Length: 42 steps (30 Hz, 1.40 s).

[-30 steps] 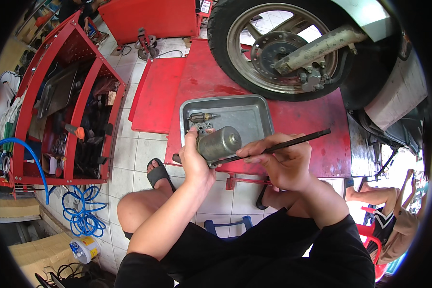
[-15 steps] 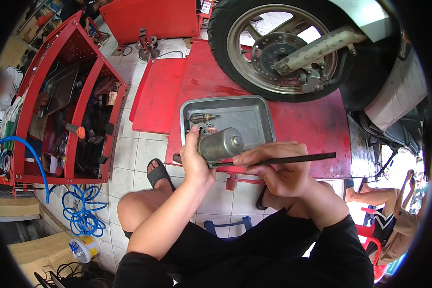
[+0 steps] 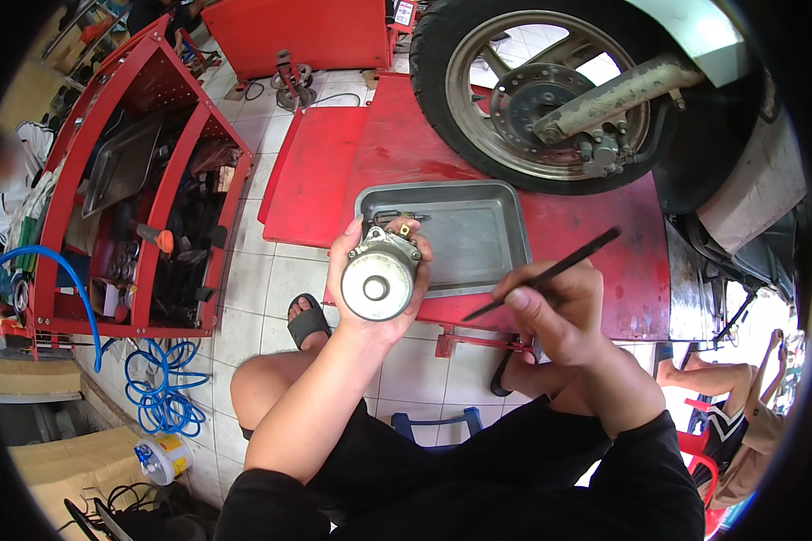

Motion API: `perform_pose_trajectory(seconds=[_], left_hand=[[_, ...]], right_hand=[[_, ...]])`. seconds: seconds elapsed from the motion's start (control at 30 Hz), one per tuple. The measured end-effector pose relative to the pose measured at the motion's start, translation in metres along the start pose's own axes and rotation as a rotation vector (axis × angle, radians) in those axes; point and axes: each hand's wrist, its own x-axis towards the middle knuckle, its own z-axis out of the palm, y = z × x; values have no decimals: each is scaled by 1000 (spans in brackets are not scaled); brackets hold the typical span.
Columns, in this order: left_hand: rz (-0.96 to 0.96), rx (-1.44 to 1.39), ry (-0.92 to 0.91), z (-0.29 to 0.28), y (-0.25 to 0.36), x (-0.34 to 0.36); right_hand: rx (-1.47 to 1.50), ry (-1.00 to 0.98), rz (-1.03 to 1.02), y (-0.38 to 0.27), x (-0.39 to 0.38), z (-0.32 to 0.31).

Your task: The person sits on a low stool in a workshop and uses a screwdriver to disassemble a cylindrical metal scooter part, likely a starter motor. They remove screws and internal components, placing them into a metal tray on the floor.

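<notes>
My left hand (image 3: 376, 334) is wrapped round a metal starter motor (image 3: 359, 287), a silvery cylinder with lugs at its far end. Its round end, with a raised central boss, faces me. To the right, my right hand (image 3: 564, 311) pinches a slim black stick-like tool (image 3: 576, 258) between thumb and fingers. The tool slants, its lower tip pointing toward the motor but apart from it. Behind the motor lies a shallow metal tray (image 3: 520, 230) holding a small dark part with a pointed metal end (image 3: 413, 216), partly hidden by the left hand.
The tray rests on a red platform (image 3: 595, 261). A motorcycle wheel (image 3: 438, 99) stands on its far side. At left are a red tool rack (image 3: 144, 216) and a coiled blue hose (image 3: 162, 388). A blue stool (image 3: 438, 422) is between my legs; another person (image 3: 740, 424) sits at right.
My left hand has turned the motor so its round end faces me. The black tool has come away from the motor, and its outer end has tilted up.
</notes>
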Motion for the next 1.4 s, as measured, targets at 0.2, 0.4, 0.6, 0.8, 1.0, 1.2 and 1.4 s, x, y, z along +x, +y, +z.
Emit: perform_pose_trajectory(seconds=[0.2, 0.4, 0.6, 0.8, 1.0, 1.2, 1.4], left_hand=[[39, 115, 5, -6, 0, -1], [69, 326, 105, 5, -4, -2], [70, 387, 114, 12, -11, -5], [76, 324, 122, 6, -16, -2], [79, 294, 105, 3, -14, -3], [193, 321, 218, 8, -15, -2], [523, 839, 174, 6, -9, -3]], right_hand=[[82, -154, -252, 0, -2, -4], [318, -148, -328, 12, -5, 8], [381, -136, -66, 11, 1, 1], [424, -91, -16, 12, -1, -5], [185, -43, -109, 6, 1, -3], [137, -8, -271, 8, 3, -12], [442, -12, -356, 9, 1, -19]])
